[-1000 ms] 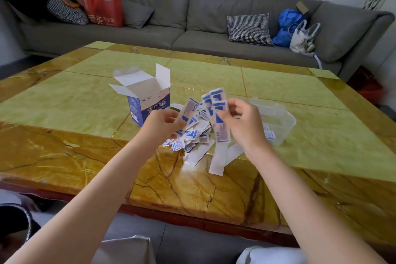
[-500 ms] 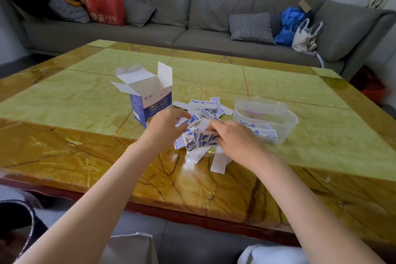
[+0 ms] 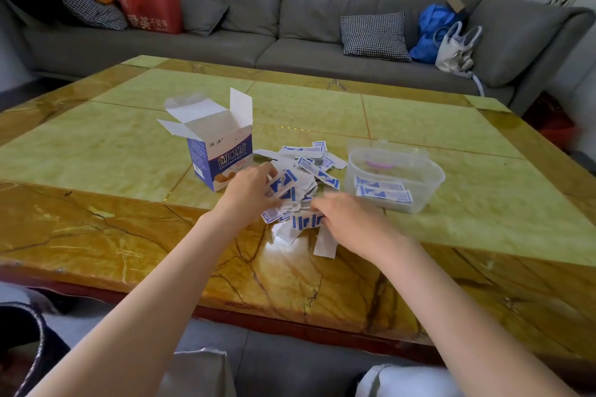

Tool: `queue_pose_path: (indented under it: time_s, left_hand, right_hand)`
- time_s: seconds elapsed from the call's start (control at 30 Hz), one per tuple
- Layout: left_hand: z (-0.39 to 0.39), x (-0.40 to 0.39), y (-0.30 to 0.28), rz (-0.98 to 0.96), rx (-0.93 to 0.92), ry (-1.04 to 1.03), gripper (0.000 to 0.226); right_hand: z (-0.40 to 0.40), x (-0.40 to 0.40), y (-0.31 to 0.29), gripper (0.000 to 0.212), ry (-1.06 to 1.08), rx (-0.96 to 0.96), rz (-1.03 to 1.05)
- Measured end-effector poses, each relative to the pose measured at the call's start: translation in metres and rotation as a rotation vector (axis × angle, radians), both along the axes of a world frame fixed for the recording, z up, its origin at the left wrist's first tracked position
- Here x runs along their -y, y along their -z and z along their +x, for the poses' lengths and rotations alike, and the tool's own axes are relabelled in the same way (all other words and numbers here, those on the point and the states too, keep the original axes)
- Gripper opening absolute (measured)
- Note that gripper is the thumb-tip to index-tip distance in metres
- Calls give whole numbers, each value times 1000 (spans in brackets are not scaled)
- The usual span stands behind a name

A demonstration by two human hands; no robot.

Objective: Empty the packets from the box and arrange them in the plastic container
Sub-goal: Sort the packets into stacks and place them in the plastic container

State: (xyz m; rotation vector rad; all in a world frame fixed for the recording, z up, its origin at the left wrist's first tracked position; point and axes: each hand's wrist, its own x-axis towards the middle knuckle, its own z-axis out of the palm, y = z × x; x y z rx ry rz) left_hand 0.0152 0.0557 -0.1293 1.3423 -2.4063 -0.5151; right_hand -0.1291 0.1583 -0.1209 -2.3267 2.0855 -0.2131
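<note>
Hands come first, nearest the viewer, both down on the pile of loose packets on the table. A second ago the right hand was lifted off the table with a fanned bunch of packets, and the left hand held a few more; half a second ago both had dropped to the heap, and they are there now. The right hand's fingers curl over a short row of blue-striped packets at the near edge of the pile — it seems to be gathering and squaring them. The left hand lies over the left side of the heap with its fingers bent onto a couple of packets; whether it truly pinches them cannot be told. The lifted bunch did not reach the container, so the likely meaning is that the person is tidying a stack before the next transfer.

Just beyond the hands the pile spreads toward the far side, some packets face down and white.

To the right of it stands the container, clear plastic, holding a few packets laid flat and side by side at its near end — most of it is bare. To the left stands the box, upright, flaps open; no packets show in the part of its inside that can be seen, so the emptying looks done and the arranging barely begun.
</note>
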Motion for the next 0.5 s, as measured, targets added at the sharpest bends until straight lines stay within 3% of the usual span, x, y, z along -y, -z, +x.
queue_pose_path:
  time_s: [0.13, 0.23, 0.37, 0.5]
  left_hand:
    - [3, 1, 2, -23, -93, -68, 29]
    - [8, 4, -3, 38, -316, -151, 16]
    - [13, 2, -21, 261, -517, -199, 11]
    - [9, -9, -27, 526, -428, -52, 15]
  right_hand:
    - [0, 5, 9, 24, 63, -4, -82]
    - [-2, 10, 10, 19, 120, 79, -146]
    - [0, 15, -6, 10, 215, 596, -206]
    - [6, 13, -16, 16, 299, 1200, -87]
